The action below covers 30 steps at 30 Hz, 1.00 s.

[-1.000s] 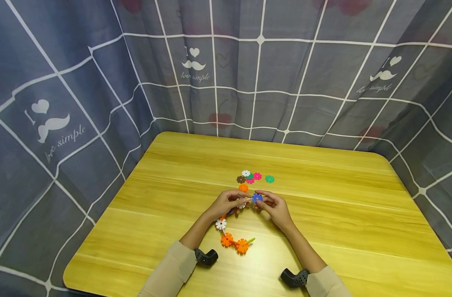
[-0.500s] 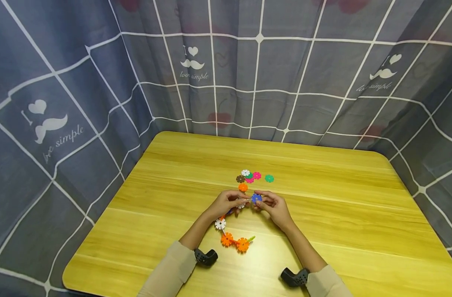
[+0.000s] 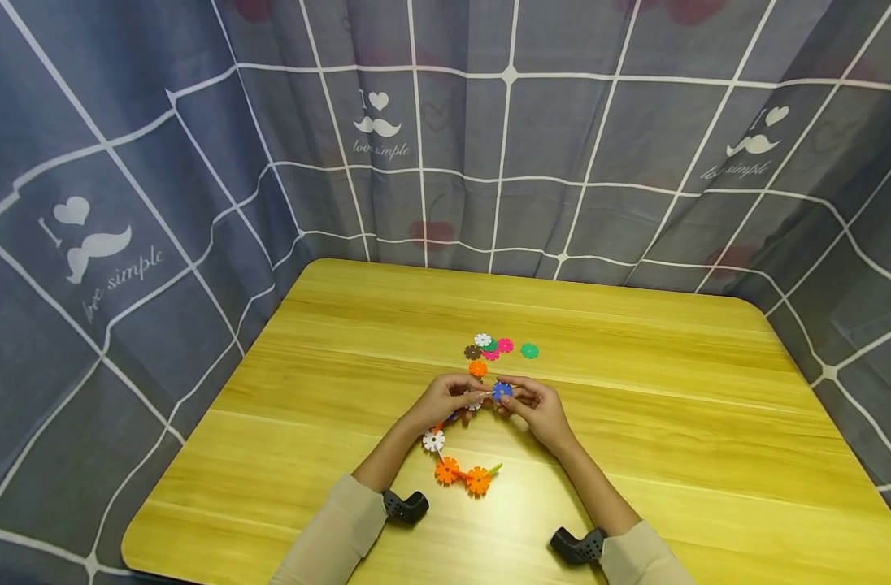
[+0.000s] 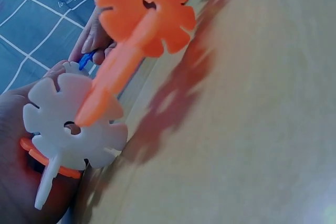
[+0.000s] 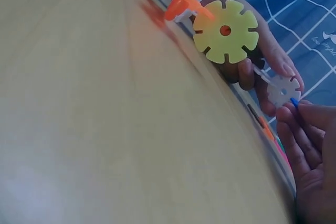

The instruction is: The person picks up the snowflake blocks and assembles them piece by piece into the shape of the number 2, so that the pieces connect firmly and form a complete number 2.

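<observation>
My left hand (image 3: 449,398) pinches a white slotted disc (image 5: 283,92), part of a chain of interlocking snowflake discs. From that hand the chain curves toward me: another white disc (image 3: 434,440), two orange discs (image 3: 448,471) and a yellow-green disc (image 5: 226,45) at its end. A blue disc (image 3: 502,391) is pinched between thumb and fingers of my right hand (image 3: 542,413). In the right wrist view the blue disc's edge meets the rim of the white disc. Part of the chain is hidden under my left hand.
Beyond my hands lie several loose discs: an orange one (image 3: 478,369), a brown one (image 3: 472,352), a white one (image 3: 483,340), pink ones (image 3: 505,345) and a green one (image 3: 529,351) at the right. A checked curtain (image 3: 460,203) hangs behind the wooden table (image 3: 672,390).
The blue disc and my right hand have shifted slightly left, closer to my left hand. My left hand's grip looks the same, and the loose discs stay put.
</observation>
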Each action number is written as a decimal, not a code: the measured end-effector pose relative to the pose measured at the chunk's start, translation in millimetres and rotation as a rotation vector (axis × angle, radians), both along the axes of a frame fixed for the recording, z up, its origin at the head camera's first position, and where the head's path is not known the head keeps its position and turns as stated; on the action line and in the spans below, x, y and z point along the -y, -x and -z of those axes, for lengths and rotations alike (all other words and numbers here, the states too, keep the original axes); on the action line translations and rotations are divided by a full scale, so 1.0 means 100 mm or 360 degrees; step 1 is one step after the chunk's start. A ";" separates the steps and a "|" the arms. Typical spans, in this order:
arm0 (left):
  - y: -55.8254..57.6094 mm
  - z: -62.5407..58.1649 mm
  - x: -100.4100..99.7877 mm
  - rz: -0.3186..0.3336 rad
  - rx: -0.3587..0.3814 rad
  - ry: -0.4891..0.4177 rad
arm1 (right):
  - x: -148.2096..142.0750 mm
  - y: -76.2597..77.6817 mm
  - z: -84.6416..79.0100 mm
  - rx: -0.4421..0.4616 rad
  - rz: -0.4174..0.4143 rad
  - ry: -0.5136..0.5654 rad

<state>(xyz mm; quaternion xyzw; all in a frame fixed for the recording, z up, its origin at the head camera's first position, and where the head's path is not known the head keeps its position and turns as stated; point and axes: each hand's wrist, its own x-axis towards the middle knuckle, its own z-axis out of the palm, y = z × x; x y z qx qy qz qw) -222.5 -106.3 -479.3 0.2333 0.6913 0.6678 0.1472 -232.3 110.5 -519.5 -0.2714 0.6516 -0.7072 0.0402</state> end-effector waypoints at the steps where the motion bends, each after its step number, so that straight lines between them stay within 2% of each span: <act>1: 0.00 0.01 0.00 0.0003 -0.0002 0.0010 | 0.00 0.00 0.00 0.0010 -0.0014 -0.0011; 4: 0.02 0.03 0.00 0.0019 -0.0007 0.0011 | -0.01 0.00 0.01 0.0051 -0.0052 -0.0033; 10: 0.12 0.22 0.01 -0.0005 -0.0015 -0.0003 | 0.00 0.02 0.00 0.0073 -0.0081 -0.0045; 14: 0.12 0.27 0.01 -0.0061 0.0004 0.0011 | 0.03 0.00 -0.05 0.0060 -0.0064 -0.0050; 17: 0.12 0.28 0.03 -0.0107 0.0032 0.0016 | 0.06 -0.03 -0.12 0.0012 0.0016 -0.0086; 21: 0.13 0.28 0.06 -0.0138 0.0152 0.0019 | 0.09 -0.07 -0.21 0.0000 0.0183 -0.0149; 24: 0.14 0.26 0.07 -0.0102 0.0273 -0.0002 | 0.10 -0.07 -0.22 -0.0021 0.0246 -0.0187; 30: 0.17 0.21 0.16 -0.0033 0.0437 -0.0003 | 0.17 0.06 -0.06 -0.0179 0.0275 -0.0280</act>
